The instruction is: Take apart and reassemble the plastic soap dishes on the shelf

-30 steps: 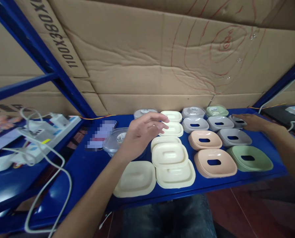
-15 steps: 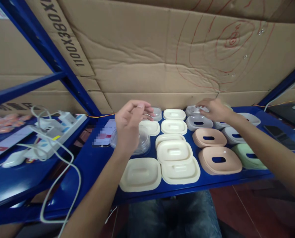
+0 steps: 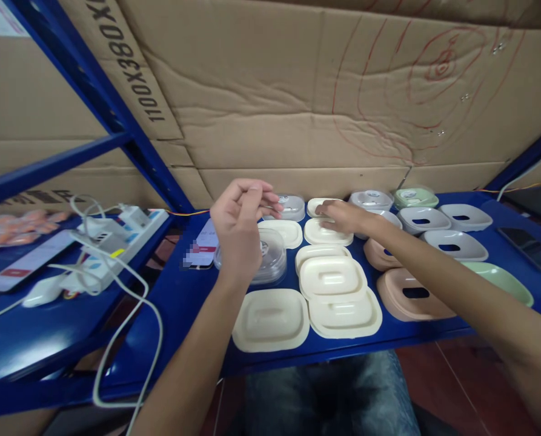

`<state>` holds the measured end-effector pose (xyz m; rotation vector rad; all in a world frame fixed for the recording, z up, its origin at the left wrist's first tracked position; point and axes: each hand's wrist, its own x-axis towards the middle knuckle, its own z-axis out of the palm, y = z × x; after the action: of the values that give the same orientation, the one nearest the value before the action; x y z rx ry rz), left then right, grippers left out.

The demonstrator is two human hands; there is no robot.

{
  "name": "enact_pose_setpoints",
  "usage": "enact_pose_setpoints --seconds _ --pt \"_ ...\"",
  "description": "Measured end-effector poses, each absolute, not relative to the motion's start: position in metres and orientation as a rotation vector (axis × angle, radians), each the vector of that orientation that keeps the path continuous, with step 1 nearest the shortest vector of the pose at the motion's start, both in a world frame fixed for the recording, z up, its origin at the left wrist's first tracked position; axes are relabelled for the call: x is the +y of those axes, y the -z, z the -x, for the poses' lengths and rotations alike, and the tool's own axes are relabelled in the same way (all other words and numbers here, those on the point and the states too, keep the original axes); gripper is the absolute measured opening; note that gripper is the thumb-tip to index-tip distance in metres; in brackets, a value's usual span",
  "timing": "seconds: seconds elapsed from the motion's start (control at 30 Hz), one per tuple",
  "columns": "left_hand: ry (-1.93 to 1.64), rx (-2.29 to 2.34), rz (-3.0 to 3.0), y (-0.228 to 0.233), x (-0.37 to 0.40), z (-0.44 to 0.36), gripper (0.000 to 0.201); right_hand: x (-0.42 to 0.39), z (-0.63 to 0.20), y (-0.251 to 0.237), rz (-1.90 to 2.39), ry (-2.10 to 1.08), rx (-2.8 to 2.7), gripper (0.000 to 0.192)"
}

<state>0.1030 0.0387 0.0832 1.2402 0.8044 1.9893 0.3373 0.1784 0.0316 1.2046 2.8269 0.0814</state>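
My left hand is raised above a stack of clear round-cornered plastic lids, its fingers loosely bent and holding nothing that I can see. Toward the back of the table, my right hand reaches over two cream plastic trays, with its fingers apart. Its fingertips are at the rear cream tray and partly cover it. The nearer cream tray lies under the palm. In front of these, several more cream trays overlap, and another cream tray lies beside them at the front edge.
On the right stand peach rings with oval holes, grey ones and a green one. Clear-covered boxes line the back near a cardboard wall. Phones, a power strip and looping white cables lie at the sides.
My right hand has moved left from the clear-covered box at the back to the rear cream trays. My left hand keeps nearly the same pose. The view has shifted slightly.
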Motion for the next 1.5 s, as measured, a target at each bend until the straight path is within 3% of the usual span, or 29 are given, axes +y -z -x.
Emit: enact_pose_setpoints --seconds 0.2,0.6,1.1,1.5 --pt "-1.999 0.842 -1.275 -0.083 0.039 -0.103 0.026 0.187 -0.310 -0.037 -1.323 -0.132 3.038 0.044" --pt "-2.016 0.827 -1.267 -0.083 0.040 -0.100 0.025 0.231 -0.272 -0.019 -1.211 0.340 3.208 0.081" --pt "-2.002 0.863 -1.310 -0.083 0.042 -0.099 0.027 0.214 -0.292 -0.032 -1.472 0.359 3.296 0.075" --pt "-2.006 0.814 -1.227 -0.083 0.044 -0.096 0.018 0.209 -0.289 -0.027 -1.598 0.917 3.276 0.075"
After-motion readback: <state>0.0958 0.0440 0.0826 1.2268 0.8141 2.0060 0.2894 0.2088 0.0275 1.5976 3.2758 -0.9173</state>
